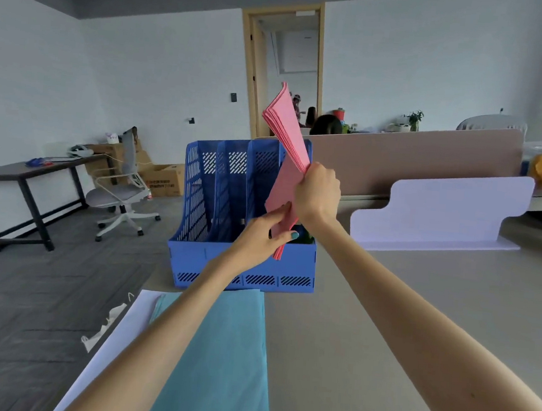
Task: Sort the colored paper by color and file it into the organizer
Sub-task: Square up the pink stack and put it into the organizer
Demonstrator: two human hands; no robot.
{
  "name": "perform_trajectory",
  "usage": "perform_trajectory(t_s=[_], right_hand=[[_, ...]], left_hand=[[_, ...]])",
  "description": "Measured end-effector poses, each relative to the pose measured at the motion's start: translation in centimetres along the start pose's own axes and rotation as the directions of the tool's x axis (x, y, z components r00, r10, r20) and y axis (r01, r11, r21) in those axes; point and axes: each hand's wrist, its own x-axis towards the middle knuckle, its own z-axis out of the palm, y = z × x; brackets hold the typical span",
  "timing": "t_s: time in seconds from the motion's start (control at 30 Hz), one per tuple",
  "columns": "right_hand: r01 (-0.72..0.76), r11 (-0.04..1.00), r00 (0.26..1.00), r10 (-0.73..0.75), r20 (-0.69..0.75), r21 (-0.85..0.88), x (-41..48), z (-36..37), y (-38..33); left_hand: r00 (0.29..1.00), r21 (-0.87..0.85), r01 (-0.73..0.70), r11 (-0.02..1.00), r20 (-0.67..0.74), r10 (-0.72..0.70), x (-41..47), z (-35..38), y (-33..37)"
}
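Beige tabletop (385,295) carries the organizer (213,259), and at its rightmost slot your right hand (317,192) clamps the pink stack (285,125) mid-length while your left hand (261,233) pinches its lower end, long axis steep, bottom edge aimed downward.

Paper stack (286,132): pink. Organizer (242,261): blue, slotted. Sheets (219,357): light blue. Tabletop (368,310): beige. Divider (441,212): lavender.

The right hand (317,192) grips a fanned stack of pink paper sheets (288,132), tilted over the rightmost slot of the blue perforated plastic organizer (242,268), which stands at the left edge of the grey desk (385,295). The left hand (260,237) pinches the stack's lower part.
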Motion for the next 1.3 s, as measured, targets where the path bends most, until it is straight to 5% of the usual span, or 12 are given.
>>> perform_trajectory(t_s=[0.43, 0.77, 1.0, 1.3], right_hand=[[0.151, 0.985, 0.988, -0.146, 0.057, -0.088, 2.5, 7.1, 1.0], [0.123, 0.991, 0.99, -0.119, 0.07, -0.06, 1.8, 11.7, 3.1], [0.083, 0.995, 0.98, -0.073, 0.183, -0.052, 1.1, 12.7, 4.6], [0.063, 0.996, 0.986, -0.071, 0.152, 0.055, -1.4, 12.1, 5.5]], left_hand=[[0.983, -0.126, 0.135, 0.983, -0.103, -0.149, 2.1, -1.5, -6.4], [0.953, 0.173, 0.21, 0.962, -0.256, -0.162, 3.6, -0.2, -10.7], [0.931, 0.232, 0.315, 0.92, -0.263, -0.252, 4.0, -0.2, -11.3], [0.884, -0.045, 0.251, 0.967, -0.396, -0.248, 2.2, 0.1, -9.4]])
